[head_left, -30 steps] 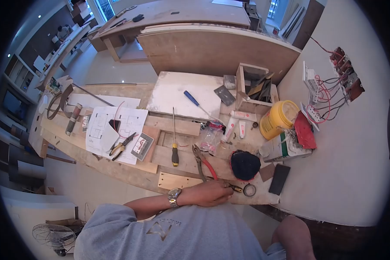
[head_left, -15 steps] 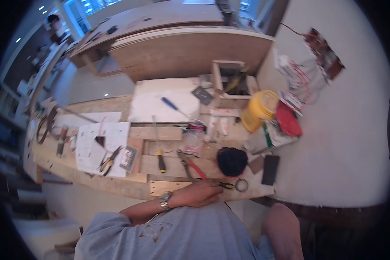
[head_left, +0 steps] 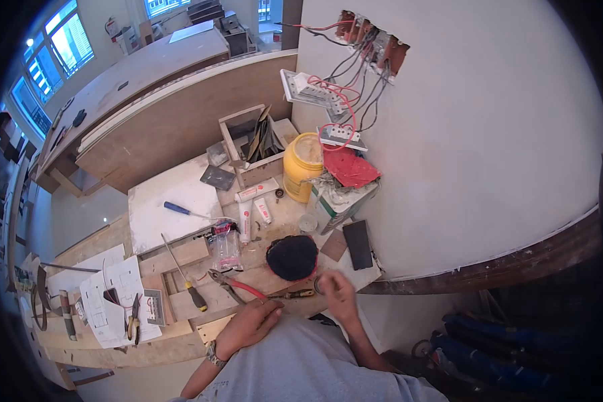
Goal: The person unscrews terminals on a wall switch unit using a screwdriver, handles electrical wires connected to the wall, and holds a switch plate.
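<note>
My left hand (head_left: 253, 324), with a watch (head_left: 213, 353) on its wrist, rests palm down at the bench edge, fingers loosely extended beside the red-handled pliers (head_left: 244, 287). My right hand (head_left: 340, 295) is raised over the edge with its fingers curled; whatever it may hold is hidden. Just left of it are a small dark ring (head_left: 317, 287) and a yellow-and-black handled tool (head_left: 300, 293). A black round pad with a red rim (head_left: 293, 258) sits above them. Farther left lies a yellow-and-black screwdriver (head_left: 195, 296).
A yellow tub (head_left: 303, 167), a wooden box (head_left: 254, 175), white tubes (head_left: 246, 222) and a blue screwdriver (head_left: 176, 208) are on the bench. Printed plans (head_left: 114, 285) lie at left. Wired sockets (head_left: 342, 136) hang from the wall (head_left: 476, 134) at right.
The view has swung right, showing more wall and wiring. My right hand has come into view at the bench edge; my left hand stays near the red-handled pliers.
</note>
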Tool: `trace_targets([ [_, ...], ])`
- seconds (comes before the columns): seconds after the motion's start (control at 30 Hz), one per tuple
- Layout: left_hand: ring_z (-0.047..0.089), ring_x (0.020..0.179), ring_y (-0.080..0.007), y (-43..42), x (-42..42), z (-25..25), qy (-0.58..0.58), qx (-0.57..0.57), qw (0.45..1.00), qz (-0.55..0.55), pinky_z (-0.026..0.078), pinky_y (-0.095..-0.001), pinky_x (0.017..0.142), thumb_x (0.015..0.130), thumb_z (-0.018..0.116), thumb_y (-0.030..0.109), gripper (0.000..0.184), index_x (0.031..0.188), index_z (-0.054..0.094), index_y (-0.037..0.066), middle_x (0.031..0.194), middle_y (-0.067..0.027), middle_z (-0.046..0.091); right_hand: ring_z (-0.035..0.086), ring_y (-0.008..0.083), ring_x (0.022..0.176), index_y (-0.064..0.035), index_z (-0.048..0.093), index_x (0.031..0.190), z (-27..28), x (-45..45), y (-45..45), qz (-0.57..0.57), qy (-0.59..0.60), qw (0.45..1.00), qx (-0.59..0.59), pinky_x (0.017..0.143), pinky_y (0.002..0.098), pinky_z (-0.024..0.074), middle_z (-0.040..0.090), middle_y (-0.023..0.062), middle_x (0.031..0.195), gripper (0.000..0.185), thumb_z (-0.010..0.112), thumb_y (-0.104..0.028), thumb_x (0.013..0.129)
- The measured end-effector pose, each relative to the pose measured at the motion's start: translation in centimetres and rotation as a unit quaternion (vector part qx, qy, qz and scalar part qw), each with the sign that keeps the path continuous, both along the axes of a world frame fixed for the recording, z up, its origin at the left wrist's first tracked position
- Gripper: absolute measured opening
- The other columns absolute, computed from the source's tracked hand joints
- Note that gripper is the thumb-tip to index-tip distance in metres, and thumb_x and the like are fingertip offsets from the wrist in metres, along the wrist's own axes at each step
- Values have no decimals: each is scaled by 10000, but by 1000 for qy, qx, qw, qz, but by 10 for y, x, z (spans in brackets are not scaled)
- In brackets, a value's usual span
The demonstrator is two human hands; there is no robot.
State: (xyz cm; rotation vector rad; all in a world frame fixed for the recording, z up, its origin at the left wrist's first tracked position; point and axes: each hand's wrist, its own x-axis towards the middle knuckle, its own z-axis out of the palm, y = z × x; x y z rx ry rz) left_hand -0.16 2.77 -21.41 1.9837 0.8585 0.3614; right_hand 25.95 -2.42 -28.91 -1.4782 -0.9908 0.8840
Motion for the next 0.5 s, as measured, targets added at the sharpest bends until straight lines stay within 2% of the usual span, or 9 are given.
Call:
trace_targets([
  [0.03, 674, 1027, -425, 1, 3, 3, 2, 1, 1000, -4, 535, -485, 911, 1085, 572, 238, 306, 1248, 673, 0, 1064, -242, 701, 625, 72, 876, -15, 705, 1155, -28, -2, -8, 38, -41, 998, 0, 788, 254, 513, 685, 25, 977, 171, 633, -150, 1081],
  [0.07, 676, 1032, -423, 1, 6, 10, 22, -20, 1000, 2, 537, -484, 908, 1083, 578, 238, 304, 1248, 678, 3, 1072, -240, 703, 625, 72, 876, -15, 705, 1155, -28, -2, -10, 33, -38, 999, 0, 788, 254, 513, 685, 25, 977, 171, 633, -150, 1081],
  [0.13, 678, 1036, -421, 0, 10, 19, 48, -42, 998, -1, 538, -482, 906, 1080, 584, 238, 302, 1247, 683, 6, 1080, -238, 706, 654, 96, 917, -5, 697, 1171, -26, -6, -19, 141, -48, 981, -122, 786, 277, 534, 707, 53, 1011, 187, 630, -153, 1079],
  [0.17, 680, 1037, -416, 0, 13, 22, 53, -43, 998, 0, 539, -482, 903, 1077, 590, 238, 301, 1249, 686, 10, 1089, -233, 707, 654, 96, 917, -5, 697, 1171, -18, -8, -16, 133, -44, 983, -121, 786, 277, 534, 707, 53, 1011, 187, 630, -153, 1079],
  [0.23, 683, 1038, -412, 2, 19, 24, 60, -41, 997, -7, 540, -481, 899, 1074, 596, 238, 299, 1251, 688, 15, 1097, -229, 708, 700, 210, 871, -10, 686, 1184, -2, -5, 1, 150, -99, 984, -8, 752, 344, 549, 717, 122, 1004, 182, 632, -133, 1061],
  [0.33, 686, 1036, -406, 1, 23, 22, 50, -21, 998, -17, 542, -478, 890, 1069, 604, 236, 294, 1252, 690, 22, 1086, -222, 712, 713, 236, 883, -18, 689, 1195, 8, 4, 23, 116, -89, 989, 18, 766, 353, 558, 729, 140, 1041, 185, 624, -129, 1061],
  [0.43, 684, 1033, -409, 1, 24, 21, 57, -54, 997, -6, 540, -473, 903, 1069, 603, 234, 294, 1241, 687, 9, 1079, -220, 713, 714, 229, 882, -15, 691, 1200, 27, 14, 43, 73, -94, 992, 38, 782, 351, 562, 734, 139, 1024, 190, 628, -126, 1059],
  [0.5, 676, 1034, -415, -1, 22, 18, 48, -24, 999, 3, 534, -468, 921, 1072, 598, 231, 297, 1229, 684, -6, 1090, -227, 708, 716, 228, 885, -8, 692, 1199, 36, 22, 51, 58, -116, 989, 63, 795, 350, 563, 736, 146, 1017, 193, 631, -124, 1057],
])
